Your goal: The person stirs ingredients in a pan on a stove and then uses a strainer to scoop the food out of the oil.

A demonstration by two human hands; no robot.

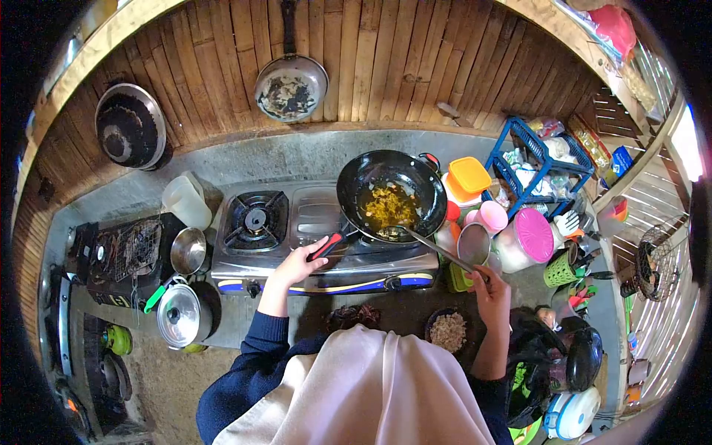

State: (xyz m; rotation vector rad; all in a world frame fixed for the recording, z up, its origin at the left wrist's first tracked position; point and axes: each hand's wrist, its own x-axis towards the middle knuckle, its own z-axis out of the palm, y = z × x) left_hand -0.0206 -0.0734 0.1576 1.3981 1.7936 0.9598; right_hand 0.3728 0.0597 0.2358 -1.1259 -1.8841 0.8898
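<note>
A black wok [354,178] sits on the right burner of a two-burner gas stove [311,204], with yellowish bits in oil [391,208] at its bottom. My left hand [298,263] is closed round the wok's red and black handle [326,245]. In my right hand [491,289] is the long handle of a metal ladle [441,252], whose head rests in the oil at the wok's near side. The left burner [255,219] holds no pan. Near the stove's front right is a bowl of light brown crumbly food [448,331].
Right of the wok stand an orange-lidded container [469,175], a pink-lidded tub [533,235] and a blue rack [545,167]. A lidded pot [180,314] and a small metal bowl [188,251] stand at left. Pans [291,89] hang on the bamboo wall.
</note>
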